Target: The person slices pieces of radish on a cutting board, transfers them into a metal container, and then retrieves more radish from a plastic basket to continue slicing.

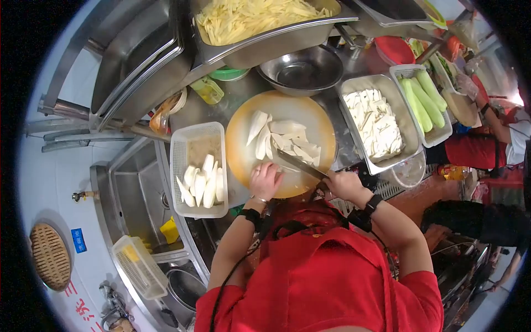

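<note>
My right hand (345,185) is closed around the handle of a kitchen knife (301,165). Its blade slants up and left over a round cutting board (243,124), touching or just above cut pieces of a white peeled vegetable (287,128). Longer tapered chunks (258,126) lie on the board's left part. My left hand (265,180) rests at the board's near left edge, just below the pieces, fingers slightly apart and nothing seen in them. Left of the board, a white plastic basket (198,130) holds whole peeled white stalks (209,181).
Right of the board stands a metal pan (377,166) of sliced white vegetable, beside a basket of green gourds (423,99). A steel bowl (301,69) and a tray of yellow strips (260,19) are behind. A sink (135,188) lies left; another person (503,133) is at right.
</note>
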`<control>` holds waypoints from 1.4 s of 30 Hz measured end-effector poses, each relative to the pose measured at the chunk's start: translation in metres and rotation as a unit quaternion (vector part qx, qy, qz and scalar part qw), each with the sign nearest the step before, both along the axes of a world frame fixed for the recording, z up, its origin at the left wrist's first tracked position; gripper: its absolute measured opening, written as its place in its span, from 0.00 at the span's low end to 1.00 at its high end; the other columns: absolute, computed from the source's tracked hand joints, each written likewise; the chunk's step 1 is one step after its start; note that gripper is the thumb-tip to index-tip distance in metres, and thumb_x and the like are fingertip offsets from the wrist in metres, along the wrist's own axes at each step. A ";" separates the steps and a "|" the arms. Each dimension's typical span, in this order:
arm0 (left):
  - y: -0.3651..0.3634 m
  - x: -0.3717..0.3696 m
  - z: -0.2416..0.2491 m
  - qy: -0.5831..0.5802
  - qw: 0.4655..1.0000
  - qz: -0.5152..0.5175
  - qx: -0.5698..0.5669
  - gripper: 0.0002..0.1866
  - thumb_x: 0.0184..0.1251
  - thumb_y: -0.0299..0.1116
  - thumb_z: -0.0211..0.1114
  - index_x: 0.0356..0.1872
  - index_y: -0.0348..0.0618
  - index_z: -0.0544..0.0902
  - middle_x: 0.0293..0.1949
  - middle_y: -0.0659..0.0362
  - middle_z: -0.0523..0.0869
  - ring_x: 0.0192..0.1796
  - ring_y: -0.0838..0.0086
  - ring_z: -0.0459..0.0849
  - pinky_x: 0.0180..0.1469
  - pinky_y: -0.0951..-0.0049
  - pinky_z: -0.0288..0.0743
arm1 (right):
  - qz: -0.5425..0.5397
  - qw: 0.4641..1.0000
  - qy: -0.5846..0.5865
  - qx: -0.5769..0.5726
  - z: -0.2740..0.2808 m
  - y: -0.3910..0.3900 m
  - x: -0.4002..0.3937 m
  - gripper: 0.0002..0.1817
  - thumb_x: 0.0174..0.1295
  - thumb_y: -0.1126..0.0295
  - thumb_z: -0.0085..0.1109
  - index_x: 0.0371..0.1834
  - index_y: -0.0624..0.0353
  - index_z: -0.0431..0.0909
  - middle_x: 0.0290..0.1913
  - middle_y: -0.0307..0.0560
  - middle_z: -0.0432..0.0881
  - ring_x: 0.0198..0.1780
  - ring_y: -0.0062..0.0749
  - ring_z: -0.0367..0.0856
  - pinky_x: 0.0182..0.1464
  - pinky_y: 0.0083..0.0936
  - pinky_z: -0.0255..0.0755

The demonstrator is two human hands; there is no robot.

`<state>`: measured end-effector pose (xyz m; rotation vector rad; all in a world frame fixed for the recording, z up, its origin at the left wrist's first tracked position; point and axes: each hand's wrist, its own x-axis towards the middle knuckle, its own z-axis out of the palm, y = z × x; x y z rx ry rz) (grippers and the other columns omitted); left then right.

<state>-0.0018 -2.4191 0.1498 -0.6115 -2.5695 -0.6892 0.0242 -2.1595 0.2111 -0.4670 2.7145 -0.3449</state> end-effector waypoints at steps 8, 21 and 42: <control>0.008 -0.002 0.004 -0.036 0.998 0.057 -0.004 0.11 0.51 0.38 0.65 0.35 0.49 0.79 0.31 0.56 0.80 0.32 0.63 0.80 0.33 0.63 0.73 | -0.027 0.999 0.033 -0.031 -0.001 0.004 0.006 0.16 0.60 0.56 0.48 0.32 0.59 0.73 0.20 0.55 0.78 0.25 0.49 0.79 0.26 0.43 0.72; 0.010 0.017 0.012 -0.275 0.938 0.096 0.188 0.12 0.58 0.32 0.60 0.43 0.46 0.80 0.29 0.53 0.80 0.29 0.61 0.80 0.33 0.65 0.74 | -0.030 0.999 0.004 -0.043 0.002 0.000 0.015 0.16 0.61 0.56 0.47 0.36 0.58 0.72 0.20 0.55 0.78 0.24 0.50 0.79 0.27 0.43 0.72; 0.009 0.012 -0.022 -0.048 0.992 0.072 0.091 0.07 0.54 0.32 0.65 0.34 0.44 0.80 0.43 0.56 0.75 0.37 0.65 0.80 0.39 0.69 0.74 | 0.025 0.999 0.031 -0.001 -0.004 -0.001 0.009 0.18 0.58 0.55 0.50 0.39 0.60 0.71 0.16 0.52 0.76 0.18 0.48 0.77 0.21 0.41 0.71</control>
